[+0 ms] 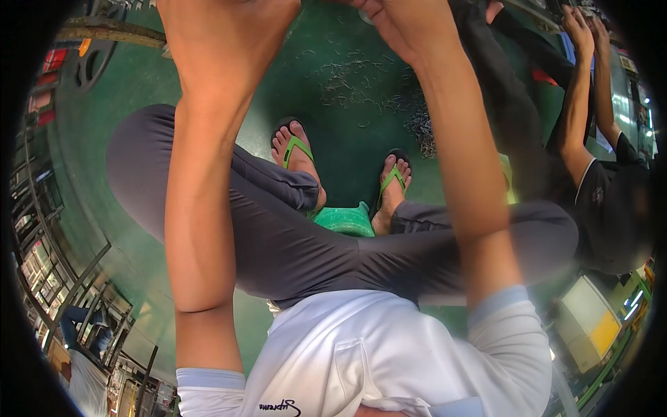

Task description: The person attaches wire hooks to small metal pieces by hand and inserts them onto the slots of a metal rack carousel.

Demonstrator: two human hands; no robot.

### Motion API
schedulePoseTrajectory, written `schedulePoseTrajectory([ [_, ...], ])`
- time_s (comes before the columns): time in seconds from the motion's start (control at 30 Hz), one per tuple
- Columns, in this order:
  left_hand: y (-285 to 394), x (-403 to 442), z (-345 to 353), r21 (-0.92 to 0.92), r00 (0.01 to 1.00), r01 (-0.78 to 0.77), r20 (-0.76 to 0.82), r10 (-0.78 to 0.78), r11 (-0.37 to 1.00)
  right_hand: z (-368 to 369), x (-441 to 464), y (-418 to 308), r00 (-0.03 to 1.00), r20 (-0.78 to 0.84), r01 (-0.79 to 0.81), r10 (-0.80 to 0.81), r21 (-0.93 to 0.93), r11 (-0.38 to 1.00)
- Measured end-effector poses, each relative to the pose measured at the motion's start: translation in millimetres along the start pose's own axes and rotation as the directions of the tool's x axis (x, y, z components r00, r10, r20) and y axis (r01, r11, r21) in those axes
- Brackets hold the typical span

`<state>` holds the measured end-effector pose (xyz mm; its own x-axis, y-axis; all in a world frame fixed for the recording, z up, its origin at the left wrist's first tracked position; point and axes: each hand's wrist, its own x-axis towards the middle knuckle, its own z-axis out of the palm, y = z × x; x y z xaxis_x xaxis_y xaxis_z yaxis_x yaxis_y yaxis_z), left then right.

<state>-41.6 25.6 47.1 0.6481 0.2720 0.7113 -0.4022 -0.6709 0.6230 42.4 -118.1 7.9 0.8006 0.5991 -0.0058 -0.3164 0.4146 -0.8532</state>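
Note:
My left hand point(226, 42) is raised at the top edge, left of centre. Its fingers are cut off by the frame, so what it holds or touches is hidden. Opposite it, my right hand point(413, 24) reaches up to the same edge, with its partly visible fingers bent inward. Whatever lies in those fingers is outside the picture. A small pale object point(365, 16) shows just beside them, too little of it to name. Both forearms stretch forward above my knees.
Thin metal scraps point(351, 73) litter the green floor, with a denser heap point(421, 128) near my right foot. A green plastic stool point(345, 219) shows beneath me. Another person point(608, 187) sits close on my right, hands raised. Metal racks point(52, 243) stand on the left.

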Motion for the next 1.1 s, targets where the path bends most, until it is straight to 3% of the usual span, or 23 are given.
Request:
schedulePoseTrajectory([
  [0.1,0.5,-2.0,-1.8,-0.015,0.999,0.039,0.001,-0.039,0.999,-41.0,5.9,40.6,0.984,-0.146,-0.120,0.098,-0.149,0.982],
  [0.13,9.6,-1.2,-6.7,-0.015,0.996,0.085,0.031,-0.085,0.996,-68.4,1.0,65.8,0.979,-0.189,-0.162,0.078,-0.482,0.861],
  [0.17,14.8,1.2,-8.9,-0.022,0.991,0.130,0.044,-0.129,0.991,-106.6,-5.3,99.2,0.975,-0.219,-0.193,0.036,-0.754,0.628],
  [0.23,22.4,5.1,-11.1,-0.038,0.972,0.228,0.060,-0.226,0.973,-169.8,-28.5,159.5,0.875,-0.416,-0.478,0.247,-0.818,0.320],
  [0.27,23.2,6.3,-10.7,-0.048,0.958,0.284,0.064,-0.280,0.958,-184.4,-46.1,180.9,0.818,-0.489,-0.564,0.301,-0.784,0.258],
  [0.33,16.0,0.8,-4.5,-0.062,0.970,0.243,0.007,-0.243,0.968,-202.4,-72.6,200.9,0.729,-0.510,-0.674,0.457,-0.651,0.349],
  [0.43,11.1,1.1,-9.3,-0.178,0.965,0.261,0.048,-0.257,0.949,-221.1,-84.9,217.6,0.674,-0.606,-0.738,0.421,-0.543,0.401],
  [0.47,10.3,2.7,-11.3,-0.233,0.960,0.281,0.084,-0.269,0.931,-224.4,-84.2,220.7,0.649,-0.680,-0.756,0.341,-0.526,0.390],
  [0.57,10.5,-0.5,-4.6,-0.222,0.961,0.275,0.035,-0.274,0.935,-234.1,-76.4,229.8,0.595,-0.769,-0.783,0.232,-0.490,0.384],
  [0.77,3.9,0.5,-11.7,-0.378,0.934,0.351,0.074,-0.350,0.857,-233.0,-65.2,228.6,0.616,-0.764,-0.787,0.191,-0.595,0.160],
  [0.87,-0.6,1.2,-16.6,-0.387,0.915,0.398,0.106,-0.389,0.832,-250.4,-66.3,248.2,0.689,-0.725,-0.723,-0.014,-0.688,0.059],
  [1.0,-5.9,3.4,-20.0,-0.356,0.882,0.468,0.133,-0.452,0.809,-253.6,-66.1,226.2,0.590,-0.782,-0.783,0.201,-0.494,0.377],
  [1.1,-3.5,3.8,-23.0,-0.322,0.902,0.431,0.144,-0.406,0.843,-249.0,-72.4,211.1,0.614,-0.752,-0.786,0.241,-0.554,0.273],
])
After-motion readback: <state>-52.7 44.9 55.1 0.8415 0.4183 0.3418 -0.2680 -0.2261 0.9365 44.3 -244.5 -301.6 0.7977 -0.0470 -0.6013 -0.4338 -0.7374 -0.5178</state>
